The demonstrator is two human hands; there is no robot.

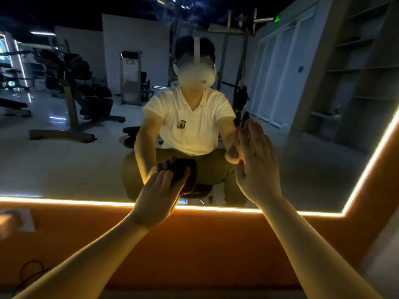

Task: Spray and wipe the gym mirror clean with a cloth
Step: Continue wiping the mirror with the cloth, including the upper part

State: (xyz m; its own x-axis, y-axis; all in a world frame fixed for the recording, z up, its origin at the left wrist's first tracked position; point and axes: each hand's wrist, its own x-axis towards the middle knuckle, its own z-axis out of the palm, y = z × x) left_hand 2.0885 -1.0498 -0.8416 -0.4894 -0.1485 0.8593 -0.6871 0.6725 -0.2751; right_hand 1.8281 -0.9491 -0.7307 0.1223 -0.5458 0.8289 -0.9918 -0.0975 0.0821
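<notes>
Fingers [165,176] of the left hand [157,197] lie flat, pressing the dark cloth [182,174] low on the mirror [64,165]; the right hand [257,160] rests straight-fingered on the glass, higher and to its right

Glossy glass mirror [86,158], dark matt cloth [185,179], matt orange wall [205,244]
</notes>
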